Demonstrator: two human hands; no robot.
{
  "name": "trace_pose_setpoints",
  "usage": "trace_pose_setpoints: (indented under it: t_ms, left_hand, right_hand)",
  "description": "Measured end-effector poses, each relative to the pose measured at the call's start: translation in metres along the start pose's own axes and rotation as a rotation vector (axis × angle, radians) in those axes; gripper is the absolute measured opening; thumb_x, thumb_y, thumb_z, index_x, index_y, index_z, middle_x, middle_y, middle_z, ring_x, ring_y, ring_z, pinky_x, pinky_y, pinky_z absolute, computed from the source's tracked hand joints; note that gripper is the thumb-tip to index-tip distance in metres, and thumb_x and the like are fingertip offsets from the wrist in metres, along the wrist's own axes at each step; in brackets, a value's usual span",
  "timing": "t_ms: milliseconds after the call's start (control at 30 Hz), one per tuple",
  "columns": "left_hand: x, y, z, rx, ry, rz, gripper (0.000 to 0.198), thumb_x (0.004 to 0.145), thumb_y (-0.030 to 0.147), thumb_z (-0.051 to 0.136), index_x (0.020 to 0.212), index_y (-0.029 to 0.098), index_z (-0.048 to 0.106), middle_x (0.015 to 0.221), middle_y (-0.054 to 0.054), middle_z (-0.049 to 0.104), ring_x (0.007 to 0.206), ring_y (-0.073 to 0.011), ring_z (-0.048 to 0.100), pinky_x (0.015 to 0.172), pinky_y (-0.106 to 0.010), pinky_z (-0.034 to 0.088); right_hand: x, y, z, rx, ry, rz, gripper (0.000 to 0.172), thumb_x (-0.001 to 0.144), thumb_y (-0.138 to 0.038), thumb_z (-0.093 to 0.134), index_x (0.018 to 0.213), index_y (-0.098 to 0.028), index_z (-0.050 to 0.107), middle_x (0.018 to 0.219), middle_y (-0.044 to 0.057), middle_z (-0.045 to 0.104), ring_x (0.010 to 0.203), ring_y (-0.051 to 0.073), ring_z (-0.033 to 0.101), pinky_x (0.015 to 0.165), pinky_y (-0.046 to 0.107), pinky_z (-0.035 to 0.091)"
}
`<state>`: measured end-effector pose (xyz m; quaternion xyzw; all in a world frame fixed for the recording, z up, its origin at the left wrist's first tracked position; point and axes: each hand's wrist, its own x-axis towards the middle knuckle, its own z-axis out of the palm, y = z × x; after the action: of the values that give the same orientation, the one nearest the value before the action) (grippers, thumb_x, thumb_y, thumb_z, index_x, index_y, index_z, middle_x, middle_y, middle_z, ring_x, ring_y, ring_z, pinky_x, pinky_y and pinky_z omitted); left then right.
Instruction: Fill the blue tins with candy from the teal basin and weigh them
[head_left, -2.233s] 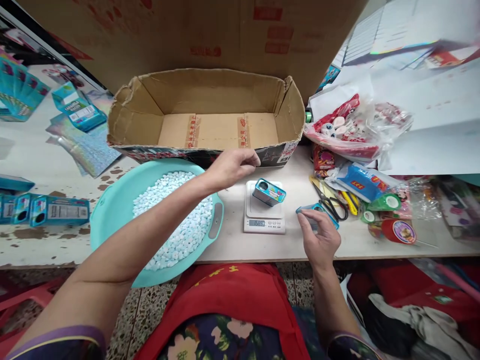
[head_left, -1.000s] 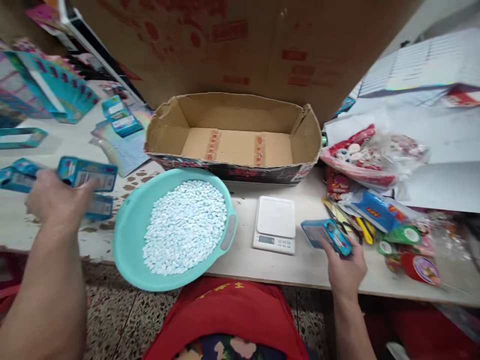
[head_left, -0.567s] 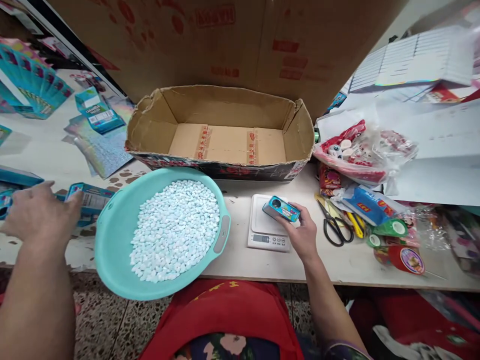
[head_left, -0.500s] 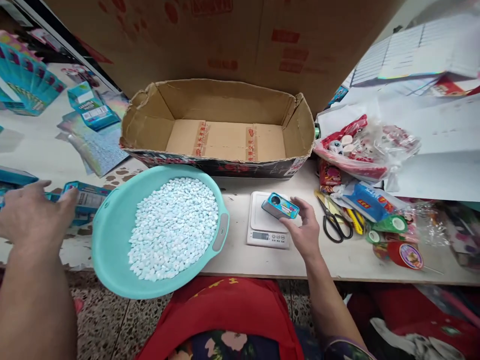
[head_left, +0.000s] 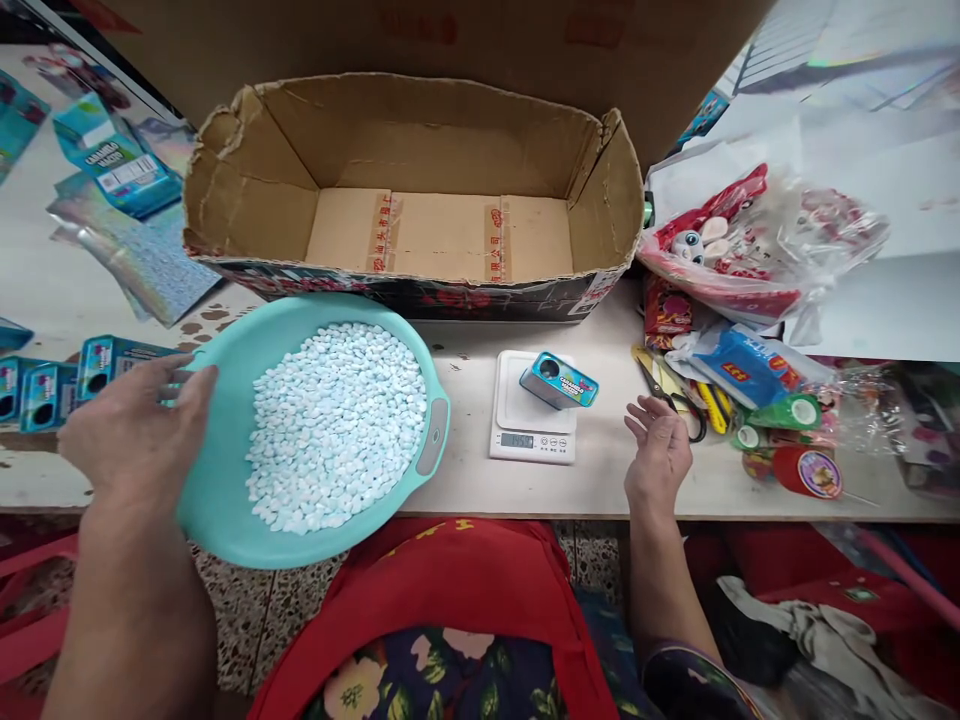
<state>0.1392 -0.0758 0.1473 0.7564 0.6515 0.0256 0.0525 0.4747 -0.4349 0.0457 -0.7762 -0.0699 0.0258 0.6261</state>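
My left hand (head_left: 142,430) is open at the left rim of a turquoise basin (head_left: 214,430), its fingers apart; whether they touch the rim I cannot tell. Small pale blue candies (head_left: 337,430) lie heaped in the basin. To its right, a small blue candy box (head_left: 561,381) with a round dark window rests on a white digital scale (head_left: 517,400). Digits show on the display, too blurred to read surely. My right hand (head_left: 660,455) is right of the scale, empty, with loosely bent fingers, close to the black-handled scissors (head_left: 697,415).
Behind the basin stands an open cardboard carton (head_left: 442,235). Several more blue boxes (head_left: 49,395) line the table's left side, below holographic sheets (head_left: 142,250). On the right lie a plastic bag of red packets (head_left: 742,250), a yellow cutter (head_left: 716,408) and green tape rolls (head_left: 787,412).
My right hand has let go of the blue box on the scale and drawn back to the right. My left hand has moved right, from the blue boxes to the basin's rim.
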Motion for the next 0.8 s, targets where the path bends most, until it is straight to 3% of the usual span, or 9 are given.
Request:
trace_pose_setpoints:
  t_ms: [100, 300, 467, 567, 633, 733, 800]
  left_hand:
    - [-0.006, 0.002, -0.001, 0.080, 0.115, 0.053, 0.060, 0.087, 0.063, 0.036, 0.127, 0.026, 0.060, 0.116, -0.006, 0.067, 0.100, -0.0330, 0.059, 0.078, -0.039, 0.042]
    - [-0.010, -0.007, 0.002, 0.073, 0.072, 0.074, 0.054, 0.088, 0.063, 0.037, 0.129, 0.032, 0.055, 0.125, 0.001, 0.064, 0.109, -0.0295, 0.057, 0.080, -0.035, 0.041]
    - [-0.008, -0.014, 0.006, 0.079, 0.150, 0.150, 0.051, 0.091, 0.059, 0.036, 0.123, 0.026, 0.059, 0.116, -0.005, 0.066, 0.104, -0.0298, 0.060, 0.075, -0.033, 0.041]
    - [-0.015, -0.006, 0.011, 0.093, 0.176, 0.197, 0.051, 0.092, 0.056, 0.037, 0.123, 0.021, 0.058, 0.119, -0.010, 0.064, 0.109, -0.0330, 0.058, 0.079, -0.037, 0.044]
    - [-0.025, 0.005, 0.020, 0.044, -0.021, 0.332, 0.051, 0.091, 0.055, 0.043, 0.126, 0.021, 0.055, 0.126, -0.012, 0.060, 0.114, -0.0345, 0.054, 0.084, -0.040, 0.045]
    - [-0.046, 0.022, 0.042, -0.082, -0.446, 0.611, 0.044, 0.087, 0.051, 0.051, 0.119, 0.021, 0.059, 0.130, -0.012, 0.056, 0.117, -0.0340, 0.051, 0.089, -0.042, 0.045]
    - [-0.055, 0.028, 0.053, -0.139, -0.573, 0.676, 0.036, 0.087, 0.045, 0.048, 0.109, 0.020, 0.063, 0.121, -0.013, 0.060, 0.109, -0.0328, 0.055, 0.087, -0.040, 0.045]
  right_hand:
    - [-0.001, 0.000, 0.002, 0.029, -0.019, 0.001, 0.044, 0.092, -0.056, 0.048, 0.109, -0.017, 0.060, 0.113, 0.012, 0.065, 0.097, 0.021, 0.066, 0.084, 0.039, 0.053]
    - [-0.004, -0.002, 0.008, 0.020, -0.056, 0.009, 0.046, 0.091, -0.057, 0.048, 0.107, -0.016, 0.061, 0.109, 0.013, 0.066, 0.097, 0.021, 0.066, 0.085, 0.043, 0.053]
    - [-0.007, 0.000, 0.013, 0.009, -0.086, 0.000, 0.046, 0.091, -0.057, 0.047, 0.106, -0.016, 0.061, 0.108, 0.012, 0.066, 0.097, 0.022, 0.066, 0.084, 0.042, 0.054]
    - [-0.010, 0.001, 0.015, 0.031, -0.160, -0.047, 0.047, 0.091, -0.057, 0.047, 0.111, -0.016, 0.059, 0.111, 0.013, 0.065, 0.101, 0.023, 0.065, 0.086, 0.043, 0.053]
    - [-0.011, 0.001, 0.020, 0.041, -0.231, -0.100, 0.049, 0.089, -0.057, 0.051, 0.116, -0.017, 0.057, 0.116, 0.014, 0.063, 0.106, 0.024, 0.063, 0.089, 0.045, 0.052]
    - [-0.013, -0.003, 0.034, 0.011, -0.318, -0.167, 0.058, 0.078, -0.053, 0.067, 0.122, -0.018, 0.055, 0.123, 0.013, 0.060, 0.112, 0.025, 0.059, 0.095, 0.045, 0.050]
    - [-0.014, -0.008, 0.047, -0.042, -0.352, -0.167, 0.065, 0.069, -0.047, 0.078, 0.123, -0.019, 0.055, 0.121, 0.011, 0.061, 0.109, 0.024, 0.060, 0.094, 0.043, 0.049]
